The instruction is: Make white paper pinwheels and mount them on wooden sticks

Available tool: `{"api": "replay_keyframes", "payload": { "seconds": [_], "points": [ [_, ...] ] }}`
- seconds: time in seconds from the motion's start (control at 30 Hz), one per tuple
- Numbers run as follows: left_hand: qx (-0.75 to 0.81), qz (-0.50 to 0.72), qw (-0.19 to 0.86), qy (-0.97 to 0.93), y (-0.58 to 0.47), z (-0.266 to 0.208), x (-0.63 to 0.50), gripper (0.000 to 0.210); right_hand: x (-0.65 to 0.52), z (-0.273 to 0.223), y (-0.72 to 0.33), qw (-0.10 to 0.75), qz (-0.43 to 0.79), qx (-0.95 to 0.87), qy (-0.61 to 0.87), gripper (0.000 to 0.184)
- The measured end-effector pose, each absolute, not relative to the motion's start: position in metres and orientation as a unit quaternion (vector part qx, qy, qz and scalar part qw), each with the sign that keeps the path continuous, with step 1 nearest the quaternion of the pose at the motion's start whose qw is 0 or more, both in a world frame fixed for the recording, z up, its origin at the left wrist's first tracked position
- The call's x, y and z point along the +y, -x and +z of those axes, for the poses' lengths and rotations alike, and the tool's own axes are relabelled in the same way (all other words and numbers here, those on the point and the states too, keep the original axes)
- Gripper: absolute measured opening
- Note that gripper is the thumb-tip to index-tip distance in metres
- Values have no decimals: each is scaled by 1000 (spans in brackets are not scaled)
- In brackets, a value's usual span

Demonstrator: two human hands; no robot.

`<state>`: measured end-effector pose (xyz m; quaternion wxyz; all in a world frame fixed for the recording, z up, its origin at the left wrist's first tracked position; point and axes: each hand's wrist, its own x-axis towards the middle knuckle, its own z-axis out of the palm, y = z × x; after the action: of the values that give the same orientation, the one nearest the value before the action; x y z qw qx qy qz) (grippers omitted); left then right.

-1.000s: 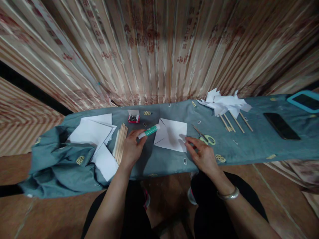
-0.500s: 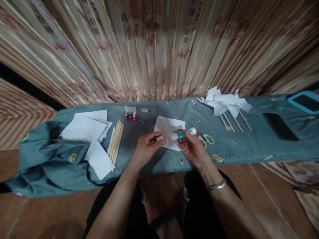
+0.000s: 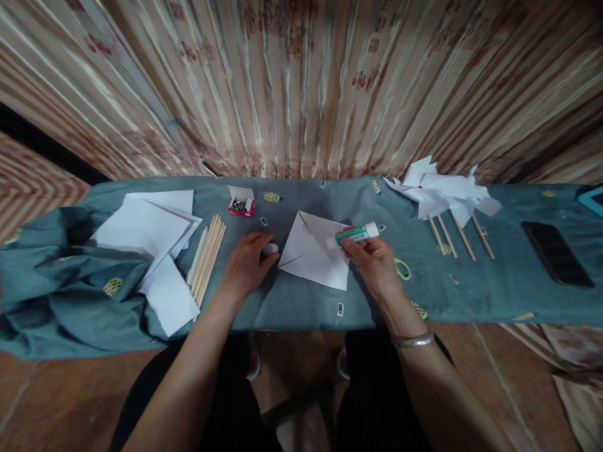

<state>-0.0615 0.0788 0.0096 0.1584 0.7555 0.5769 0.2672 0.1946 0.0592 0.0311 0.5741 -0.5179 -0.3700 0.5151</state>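
Observation:
My left hand (image 3: 247,263) is just left of a square white sheet of paper (image 3: 316,251), with a white glue stick cap (image 3: 270,249) between thumb and forefinger. Slits run inward from the sheet's two left corners. Over the sheet's right side, my right hand (image 3: 374,260) grips a green and white glue stick (image 3: 358,234), held nearly level, its bare end toward the left. Partly hidden behind that hand are scissors, of which a yellow-green handle loop (image 3: 402,270) shows.
Wooden sticks (image 3: 210,257) and stacked white papers (image 3: 151,223) lie left, near bunched cloth. A red box (image 3: 242,206) of small metal pieces stands open behind. White paper pinwheels (image 3: 447,191) on sticks and a black phone (image 3: 557,253) lie right. A curtain (image 3: 301,94) hangs behind the table.
My hands have moved apart: the left carries the cap leftward off the paper, the right takes the glue stick a little to the right. More of the sheet shows. The view has shifted slightly.

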Motion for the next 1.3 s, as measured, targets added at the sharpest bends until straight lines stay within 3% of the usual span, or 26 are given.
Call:
{"api": "replay_keyframes", "payload": {
  "seconds": [0.13,0.27,0.43,0.53,0.6,0.7,0.9,1.3],
  "points": [
    [558,276,121,-774,49,17,77,44,66,22,-195,551,450,-429,557,31],
    [510,272,109,-809,22,24,65,39,69,19,-192,534,445,-452,559,31],
    [442,252,197,-838,-9,19,50,29,70,27,-191,545,542,-359,530,36],
    [460,317,239,-794,-12,18,51,21,69,33,-193,539,594,-315,507,31],
    [490,371,275,-739,-11,21,53,27,67,35,-192,534,617,-302,493,28],
    [499,428,373,-655,-15,29,56,45,64,36,-188,526,643,-309,464,26],
    [425,484,586,-492,-28,31,57,29,59,37,-182,495,650,-356,454,24],
    [461,487,529,-520,-21,30,56,22,59,43,-192,520,624,-337,477,27]
  ]
}}
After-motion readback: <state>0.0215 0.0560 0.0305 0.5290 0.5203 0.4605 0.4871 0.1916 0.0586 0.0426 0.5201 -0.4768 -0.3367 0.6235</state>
